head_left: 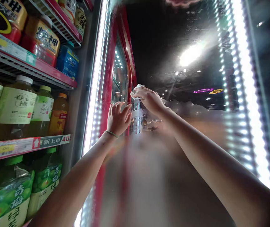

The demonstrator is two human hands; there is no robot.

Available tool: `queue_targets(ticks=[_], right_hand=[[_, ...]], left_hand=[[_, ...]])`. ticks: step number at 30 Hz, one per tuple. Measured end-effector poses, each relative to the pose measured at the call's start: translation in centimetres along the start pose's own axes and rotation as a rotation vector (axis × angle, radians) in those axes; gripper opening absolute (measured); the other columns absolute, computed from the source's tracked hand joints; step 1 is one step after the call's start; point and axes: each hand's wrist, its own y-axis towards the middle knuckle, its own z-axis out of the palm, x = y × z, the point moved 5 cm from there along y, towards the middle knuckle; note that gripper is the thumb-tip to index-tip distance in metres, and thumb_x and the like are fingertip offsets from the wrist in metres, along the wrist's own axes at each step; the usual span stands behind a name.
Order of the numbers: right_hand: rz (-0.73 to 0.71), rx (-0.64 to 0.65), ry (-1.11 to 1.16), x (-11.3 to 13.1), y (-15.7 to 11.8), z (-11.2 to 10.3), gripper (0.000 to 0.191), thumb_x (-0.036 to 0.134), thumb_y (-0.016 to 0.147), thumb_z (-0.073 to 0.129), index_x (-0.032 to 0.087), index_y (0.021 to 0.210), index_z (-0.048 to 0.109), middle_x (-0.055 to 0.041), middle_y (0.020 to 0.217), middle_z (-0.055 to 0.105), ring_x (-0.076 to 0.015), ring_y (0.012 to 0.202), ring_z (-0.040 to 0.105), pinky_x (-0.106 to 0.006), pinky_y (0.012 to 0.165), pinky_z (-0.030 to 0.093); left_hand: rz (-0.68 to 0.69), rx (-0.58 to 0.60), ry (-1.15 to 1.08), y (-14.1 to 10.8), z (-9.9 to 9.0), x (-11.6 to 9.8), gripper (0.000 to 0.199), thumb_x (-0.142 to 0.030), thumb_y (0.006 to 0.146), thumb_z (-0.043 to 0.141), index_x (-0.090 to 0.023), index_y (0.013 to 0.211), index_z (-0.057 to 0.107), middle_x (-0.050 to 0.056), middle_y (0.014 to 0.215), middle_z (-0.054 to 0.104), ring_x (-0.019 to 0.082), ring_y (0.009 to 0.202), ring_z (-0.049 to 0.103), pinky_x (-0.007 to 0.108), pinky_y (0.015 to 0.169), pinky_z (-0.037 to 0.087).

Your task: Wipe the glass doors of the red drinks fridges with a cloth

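My right hand (149, 97) is closed around a crumpled white wad (137, 89), a tissue or cloth, and presses it to the glass door (191, 170). Fog covers the lower part of the pane, while the upper part is clearer, with smears and droplets. To the left and slightly lower, my left hand (119, 118) is raised with its fingers spread and nothing in it. I cannot tell whether it touches the glass. A thin green band (112, 134) circles the left wrist.
Close on the left, fridge shelves hold several bottled drinks (19, 101) behind price strips (28, 146). Bright LED strips (94, 85) run along both sides of the glass. Past the pane stands a red-framed fridge (123, 41).
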Motion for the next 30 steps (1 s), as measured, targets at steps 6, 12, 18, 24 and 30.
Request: queue_targets(ticks=[6, 12, 18, 24, 30], right_hand=[[0.009, -0.016, 0.016, -0.8, -0.7, -0.6, 0.051, -0.001, 0.092, 0.053, 0.030, 0.119, 0.083, 0.0005, 0.145, 0.072, -0.0237, 0.139, 0.064, -0.039, 0.113, 0.055], [0.029, -0.015, 0.016, -1.2, -1.4, -1.1, 0.053, -0.001, 0.092, 0.053, 0.032, 0.122, 0.082, 0.0007, 0.145, 0.072, -0.0236, 0.138, 0.065, -0.040, 0.113, 0.055], [0.043, -0.036, 0.025, -1.6, -2.3, -1.7, 0.049, 0.000, 0.094, 0.054, 0.031, 0.118, 0.083, -0.0004, 0.146, 0.071, -0.0234, 0.139, 0.064, -0.041, 0.114, 0.054], [0.073, -0.051, 0.036, -2.3, -3.1, -2.4, 0.047, 0.000, 0.093, 0.055, 0.031, 0.115, 0.083, 0.0001, 0.146, 0.072, -0.0225, 0.139, 0.065, -0.041, 0.118, 0.053], [0.095, -0.104, 0.022, -3.5, -3.9, -3.5, 0.048, -0.001, 0.092, 0.053, 0.031, 0.111, 0.083, 0.0005, 0.144, 0.073, -0.0232, 0.140, 0.064, -0.042, 0.118, 0.053]], left_hand=[[-0.045, 0.006, 0.023, 0.1, 0.9, -2.0, 0.040, -0.033, 0.105, 0.053, -0.026, 0.141, 0.066, 0.012, 0.143, 0.062, 0.032, 0.140, 0.051, 0.056, 0.124, 0.040], [-0.023, 0.016, 0.033, -0.2, 1.4, -2.1, 0.041, -0.033, 0.106, 0.051, -0.027, 0.144, 0.065, 0.011, 0.144, 0.062, 0.031, 0.141, 0.052, 0.057, 0.128, 0.035], [-0.017, 0.021, 0.047, -0.3, 1.5, -2.2, 0.045, -0.034, 0.106, 0.050, -0.027, 0.148, 0.063, 0.012, 0.145, 0.062, 0.032, 0.141, 0.052, 0.057, 0.129, 0.033], [0.001, 0.023, 0.078, -0.3, 1.5, -2.6, 0.046, -0.036, 0.107, 0.048, -0.028, 0.150, 0.061, 0.011, 0.145, 0.062, 0.032, 0.142, 0.052, 0.057, 0.130, 0.032], [0.005, 0.022, 0.075, 0.0, 1.5, -3.0, 0.046, -0.037, 0.107, 0.048, -0.027, 0.150, 0.062, 0.013, 0.146, 0.062, 0.033, 0.142, 0.052, 0.058, 0.130, 0.032]])
